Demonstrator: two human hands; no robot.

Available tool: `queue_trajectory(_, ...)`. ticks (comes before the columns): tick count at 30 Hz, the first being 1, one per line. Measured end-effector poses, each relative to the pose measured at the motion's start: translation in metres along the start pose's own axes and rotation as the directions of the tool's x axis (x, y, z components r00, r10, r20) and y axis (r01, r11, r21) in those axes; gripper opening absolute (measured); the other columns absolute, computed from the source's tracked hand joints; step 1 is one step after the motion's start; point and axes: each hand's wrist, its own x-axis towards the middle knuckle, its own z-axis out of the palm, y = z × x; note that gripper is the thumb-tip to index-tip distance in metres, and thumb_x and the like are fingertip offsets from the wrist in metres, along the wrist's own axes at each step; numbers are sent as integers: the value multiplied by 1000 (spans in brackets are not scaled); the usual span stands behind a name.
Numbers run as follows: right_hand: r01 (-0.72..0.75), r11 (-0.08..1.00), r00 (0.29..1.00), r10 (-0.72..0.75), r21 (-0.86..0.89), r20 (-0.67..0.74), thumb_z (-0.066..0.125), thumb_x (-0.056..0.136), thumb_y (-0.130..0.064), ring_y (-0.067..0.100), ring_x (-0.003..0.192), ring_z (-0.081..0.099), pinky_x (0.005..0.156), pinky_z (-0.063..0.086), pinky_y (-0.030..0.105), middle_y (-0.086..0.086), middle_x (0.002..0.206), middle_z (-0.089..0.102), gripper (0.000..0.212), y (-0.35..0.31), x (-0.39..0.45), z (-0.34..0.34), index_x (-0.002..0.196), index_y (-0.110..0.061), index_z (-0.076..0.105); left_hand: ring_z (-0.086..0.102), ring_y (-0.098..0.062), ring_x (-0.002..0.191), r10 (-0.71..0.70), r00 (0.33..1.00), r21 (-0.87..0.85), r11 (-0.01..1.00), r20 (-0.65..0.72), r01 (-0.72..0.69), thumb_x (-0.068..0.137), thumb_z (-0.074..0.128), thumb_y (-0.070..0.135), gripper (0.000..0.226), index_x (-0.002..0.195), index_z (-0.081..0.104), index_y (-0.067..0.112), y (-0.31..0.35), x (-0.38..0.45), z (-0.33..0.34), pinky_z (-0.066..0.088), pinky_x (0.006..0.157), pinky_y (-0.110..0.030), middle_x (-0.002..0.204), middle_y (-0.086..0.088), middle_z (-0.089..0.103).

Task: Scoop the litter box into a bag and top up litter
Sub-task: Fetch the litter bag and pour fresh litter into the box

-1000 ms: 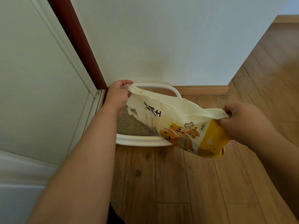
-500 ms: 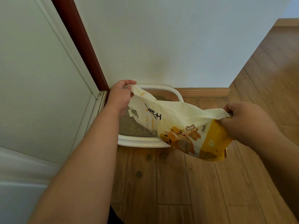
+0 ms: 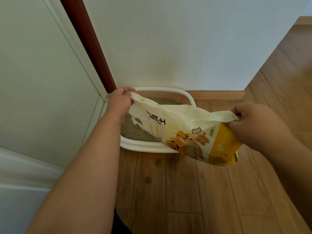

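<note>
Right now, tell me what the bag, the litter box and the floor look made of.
Bag: thin printed plastic film, likely; it creases and sags between both hands. Litter box: white moulded plastic, smooth rolled rim. Floor: wood-look planks, grain and seams visible; real wood or laminate unclear.

I am looking down at a wooden plank floor [image 3: 219, 200] that is running up to a wooden skirting board [image 3: 219, 95] at the wall. A white litter box [image 3: 143, 146] holding grey litter [image 3: 133, 130] is sitting on it in the corner. A few small dark clumps [image 3: 158, 163] are lying on the planks just in front of it.
</note>
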Motion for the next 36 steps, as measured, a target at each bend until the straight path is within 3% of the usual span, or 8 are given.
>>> queue_trajectory(13, -6, 1000, 1000, 6, -12, 0, 65, 94, -23, 13, 71, 56, 52, 39, 25, -3, 80, 62, 6, 0, -2, -3, 98, -21, 69, 63, -10, 101, 10, 1000, 19, 1000, 1, -10, 104, 47, 6, 30, 100, 72, 22, -4, 1, 6, 58, 95, -34, 104, 6, 64)
queue_trajectory(19, -5, 1000, 1000, 5, -6, -23, 66, 92, -23, 14, 71, 56, 53, 39, 25, -3, 79, 62, 3, 0, -3, -7, 95, -23, 67, 63, -13, 105, -23, 1000, 19, 1000, 10, 23, 104, 45, 5, 32, 98, 72, 22, -5, 2, 7, 58, 94, -33, 107, 3, 64)
queue_trajectory(23, -18, 1000, 1000, 18, -15, -10, 66, 93, -24, 14, 72, 57, 57, 46, 29, -5, 79, 62, 4, 3, -2, -6, 97, -24, 67, 65, -10, 100, -22, 999, 29, 999, 27, 21, 104, 46, 6, 31, 97, 72, 22, -2, -1, 10, 58, 94, -31, 103, 5, 64)
queue_trajectory(32, -35, 998, 999, 36, -42, 18, 65, 94, -24, 13, 71, 56, 54, 43, 27, -4, 79, 61, 8, 6, 0, -7, 101, -22, 67, 67, -12, 100, 27, 999, 65, 997, 41, -29, 103, 48, 6, 30, 97, 73, 23, 8, -7, 10, 59, 93, -34, 103, 4, 67)
queue_trajectory(36, -15, 999, 1000, 16, -40, 25, 66, 95, -24, 11, 71, 54, 53, 41, 26, -6, 80, 60, 5, 4, -2, -6, 100, -24, 65, 65, -12, 95, -7, 1000, 95, 995, -17, 8, 102, 45, 7, 32, 99, 72, 23, 0, -15, 7, 59, 93, -38, 100, 6, 67)
